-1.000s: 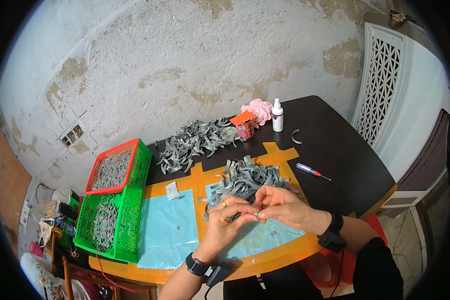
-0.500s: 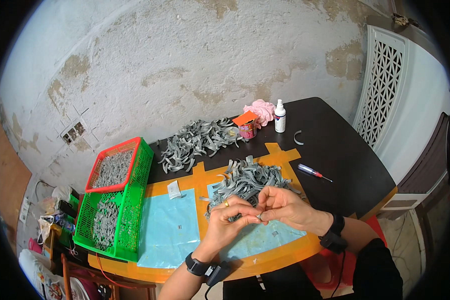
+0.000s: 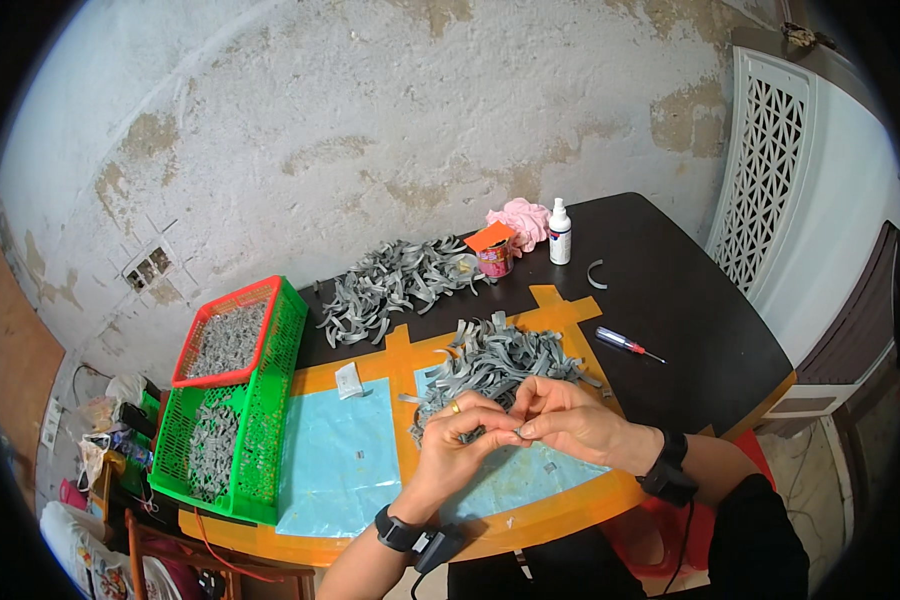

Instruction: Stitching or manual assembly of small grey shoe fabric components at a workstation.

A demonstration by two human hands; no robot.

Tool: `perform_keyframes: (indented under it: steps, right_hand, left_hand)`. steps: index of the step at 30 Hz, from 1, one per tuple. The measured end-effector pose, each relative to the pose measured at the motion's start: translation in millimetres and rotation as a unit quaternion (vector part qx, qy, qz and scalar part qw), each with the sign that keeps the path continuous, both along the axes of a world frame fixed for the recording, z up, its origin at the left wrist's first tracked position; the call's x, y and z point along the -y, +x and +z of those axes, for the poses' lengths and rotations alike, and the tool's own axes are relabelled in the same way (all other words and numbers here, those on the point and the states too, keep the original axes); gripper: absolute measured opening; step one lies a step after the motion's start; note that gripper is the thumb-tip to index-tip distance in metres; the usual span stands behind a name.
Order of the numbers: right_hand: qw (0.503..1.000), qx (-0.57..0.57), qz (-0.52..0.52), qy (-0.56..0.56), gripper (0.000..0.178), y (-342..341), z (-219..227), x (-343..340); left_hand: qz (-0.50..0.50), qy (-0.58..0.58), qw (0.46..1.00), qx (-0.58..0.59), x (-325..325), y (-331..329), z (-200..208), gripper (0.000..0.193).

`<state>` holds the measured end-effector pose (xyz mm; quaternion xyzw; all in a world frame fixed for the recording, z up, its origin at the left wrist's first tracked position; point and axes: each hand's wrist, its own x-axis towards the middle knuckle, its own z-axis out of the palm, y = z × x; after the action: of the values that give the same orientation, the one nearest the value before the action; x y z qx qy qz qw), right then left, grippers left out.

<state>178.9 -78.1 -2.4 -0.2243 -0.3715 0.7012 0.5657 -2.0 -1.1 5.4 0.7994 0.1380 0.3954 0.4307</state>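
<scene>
My left hand [image 3: 467,440] and my right hand [image 3: 570,422] meet fingertip to fingertip over the near edge of a heap of curved grey strips [image 3: 510,355]. Both pinch a small grey piece [image 3: 519,433] between thumbs and forefingers; most of it is hidden by the fingers, so its exact kind cannot be made out. Under the hands lies a light blue sheet [image 3: 490,500] fixed with orange tape [image 3: 400,355]. A few tiny grey bits [image 3: 550,467] rest on that sheet near my right hand.
A second heap of grey strips [image 3: 395,285] lies behind. At left, a green basket [image 3: 290,350] and a red-rimmed basket [image 3: 273,310] hold small grey pieces. A tin [image 3: 495,262], pink cloth [image 3: 523,222], white spray bottle [image 3: 560,235], and screwdriver [image 3: 625,342] are on the dark table [image 3: 690,300].
Only slight finger movement shows at the pinched piece; it is turned a little between the fingertips. Both hands stay in nearly the same place.
</scene>
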Motion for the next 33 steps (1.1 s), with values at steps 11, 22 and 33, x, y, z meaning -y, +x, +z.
perform_keyframes:
  steps: [11,22,33]
  right_hand:
    - [0.998,0.048,-0.009,0.045,0.022,2.5,2.6,-0.1]
    - [0.996,0.075,-0.005,0.048,0.027,5.7,-1.2,-3.9]
    - [0.985,0.122,-0.054,0.108,0.029,11.0,0.6,-7.4]
  left_hand:
    - [-0.011,0.011,1.0,0.004,-1.0,-3.0,0.2,0.016]
    - [0.001,0.041,0.999,-0.021,2.3,-3.8,7.5,0.015]
    - [0.038,0.03,0.999,-0.025,5.0,-2.1,14.3,0.016]
